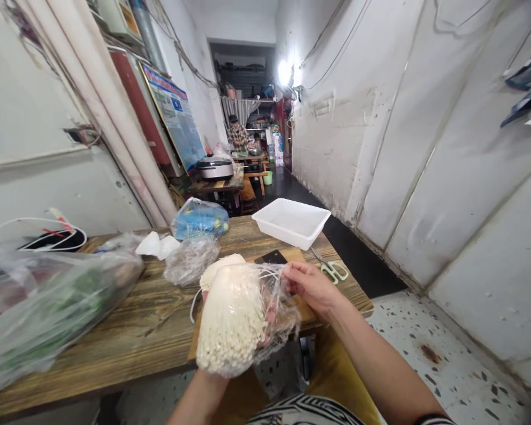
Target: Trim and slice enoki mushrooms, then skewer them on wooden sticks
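A large bunch of white enoki mushrooms (234,313), partly wrapped in a clear plastic bag (283,321), is held up over the table edge. My left hand (209,381) supports it from below; most of that hand is hidden, with some fingers showing through the plastic. At the bag's right side my right hand (307,284) pinches the film between its fingers. Behind the bunch lie more enoki mushrooms (218,268) on a wooden cutting board (307,307). A dark knife blade (271,257) rests on that board, partly covered.
Scissors with pale green handles (335,271) lie right of the board. A white plastic tray (292,221) stands at the table's far edge. Crumpled plastic (192,260), a blue-printed bag (198,219) and a large vegetable bag (61,313) occupy the left. A person (237,134) works farther back.
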### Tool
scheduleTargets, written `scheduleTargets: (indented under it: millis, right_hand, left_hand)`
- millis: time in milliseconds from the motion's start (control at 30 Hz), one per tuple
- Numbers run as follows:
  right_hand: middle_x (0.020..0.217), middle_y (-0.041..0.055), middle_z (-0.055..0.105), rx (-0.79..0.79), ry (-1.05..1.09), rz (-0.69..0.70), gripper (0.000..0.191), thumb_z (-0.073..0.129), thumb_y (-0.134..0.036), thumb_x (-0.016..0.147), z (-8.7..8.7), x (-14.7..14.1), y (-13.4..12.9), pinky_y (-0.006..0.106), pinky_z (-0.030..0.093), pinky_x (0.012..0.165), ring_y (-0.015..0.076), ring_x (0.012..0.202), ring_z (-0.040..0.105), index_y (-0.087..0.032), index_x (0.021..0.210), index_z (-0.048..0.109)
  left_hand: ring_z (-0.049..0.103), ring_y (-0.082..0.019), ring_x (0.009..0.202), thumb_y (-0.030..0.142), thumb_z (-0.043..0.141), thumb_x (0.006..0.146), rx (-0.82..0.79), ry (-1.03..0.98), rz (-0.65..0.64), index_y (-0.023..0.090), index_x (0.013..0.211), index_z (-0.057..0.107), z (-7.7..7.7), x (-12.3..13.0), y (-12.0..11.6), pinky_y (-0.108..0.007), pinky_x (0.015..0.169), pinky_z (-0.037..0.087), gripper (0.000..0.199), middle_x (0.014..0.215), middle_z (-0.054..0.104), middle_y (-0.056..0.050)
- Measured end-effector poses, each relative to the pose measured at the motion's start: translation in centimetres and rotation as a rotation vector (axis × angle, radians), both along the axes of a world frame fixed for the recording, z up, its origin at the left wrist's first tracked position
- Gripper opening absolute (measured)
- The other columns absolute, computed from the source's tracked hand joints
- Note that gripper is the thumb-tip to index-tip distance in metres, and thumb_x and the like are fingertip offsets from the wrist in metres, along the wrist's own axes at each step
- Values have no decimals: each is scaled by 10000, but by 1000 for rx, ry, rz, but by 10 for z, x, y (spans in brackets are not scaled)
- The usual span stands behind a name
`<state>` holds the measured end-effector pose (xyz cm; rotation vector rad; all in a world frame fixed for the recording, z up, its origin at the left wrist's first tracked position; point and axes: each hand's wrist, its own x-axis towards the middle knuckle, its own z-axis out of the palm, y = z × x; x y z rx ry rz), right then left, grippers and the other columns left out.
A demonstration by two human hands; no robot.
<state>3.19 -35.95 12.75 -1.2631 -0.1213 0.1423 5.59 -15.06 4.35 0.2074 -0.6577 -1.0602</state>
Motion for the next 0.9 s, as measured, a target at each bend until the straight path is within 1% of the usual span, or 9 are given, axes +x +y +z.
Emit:
scheduleTargets:
  millis: [100,200,267,467,533,667,733,833,900]
  right_hand:
    - [676,-10,636,38,-26,-6,421,795,-499,662,21,0,-3,217,436,566,92,582,559,-165,716,544]
    - [546,-44,593,-57,-67,-8,395,731,-508,716,36,1,-2,193,330,413,71,404,453,-184,742,507]
    - [513,-67,561,-116,-117,-24,344,704,-472,746,42,2,1,185,267,367,58,351,393,-187,775,513]
    - [580,-82,486,-231,-238,-136,217,629,-378,812,60,6,9,202,245,373,43,350,341,-169,801,570]
    - [607,-62,510,-426,-345,-177,176,586,-337,861,69,6,11,210,294,440,63,417,398,-168,815,602]
    - [704,47,621,-1215,-562,-275,267,557,-240,921,89,6,12,259,303,596,144,669,542,-135,691,641]
    - [705,68,632,-1404,-578,-297,330,539,-244,946,98,7,15,273,281,610,157,695,544,-127,652,635]
    - [679,29,631,-1291,-618,-244,346,510,-282,971,103,3,34,252,281,603,126,656,520,-142,680,633]
    - [682,13,635,-1189,-606,-225,327,499,-289,971,96,-4,58,238,292,593,115,636,515,-148,702,623]
  left_hand:
    - [487,-271,1308,905,279,715,-57,-4,79,223,1449,440,-8,1,-4,-424,983,482,1015,1455,505,-101]
    - [426,-288,1365,858,291,762,-127,-44,146,146,1463,416,-16,1,-12,-446,1110,354,1007,1481,461,-141]
    - [412,-300,1375,849,252,776,-172,-60,176,145,1466,412,-21,1,-17,-462,1135,307,998,1480,458,-150]
    - [441,-307,1352,885,184,741,-104,-11,254,207,1444,450,-28,8,-24,-485,1146,256,1013,1452,498,-119]
    - [418,-272,1372,825,152,809,-130,-2,282,248,1406,504,-27,12,-26,-462,1166,208,902,1410,552,-74]
    - [363,-256,1408,760,191,863,-175,8,381,254,1381,537,-31,18,-32,-478,1180,166,802,1366,594,-69]
    - [362,-260,1409,743,260,866,-147,43,450,269,1398,515,-37,21,-36,-500,1178,169,757,1349,609,-72]
    - [419,-239,1377,670,308,904,-146,98,517,334,1371,535,-42,25,-41,-491,1172,214,619,1278,662,-28]
    - [446,-226,1359,669,322,902,-91,117,493,371,1364,534,-40,27,-44,-466,1163,259,589,1271,667,1]
